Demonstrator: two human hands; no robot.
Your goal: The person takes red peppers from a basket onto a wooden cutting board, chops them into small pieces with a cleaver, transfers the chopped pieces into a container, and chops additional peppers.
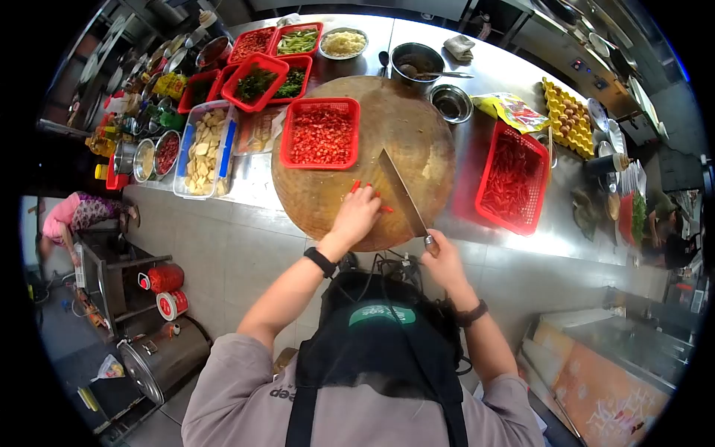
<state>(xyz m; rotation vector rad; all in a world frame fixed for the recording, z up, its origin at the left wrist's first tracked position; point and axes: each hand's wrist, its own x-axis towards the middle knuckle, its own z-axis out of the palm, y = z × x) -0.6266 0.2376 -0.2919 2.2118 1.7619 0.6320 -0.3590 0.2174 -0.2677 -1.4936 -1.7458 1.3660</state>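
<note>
My right hand [445, 261] is closed round the wooden handle of a kitchen cleaver [404, 192]. Its broad blade points away from me and slants over the round wooden chopping board [406, 112]. Near the board's front edge, my left hand [357, 214] is bent over some red chili peppers [386, 209], pressing them to the wood. Bits of chili stick out past the fingertips; the rest lies hidden under the hand. Farther back on the board stands a red basket [322, 165] of chopped red chili [320, 134].
To the right is a red basket [530, 223] of whole red chilies [512, 175]. A clear tub [180, 182] of pale slices stands left. Behind are a metal bowl [417, 51] with a ladle, several red baskets of greens and a yellow egg tray [555, 97]. Someone in pink [63, 216] bends at far left.
</note>
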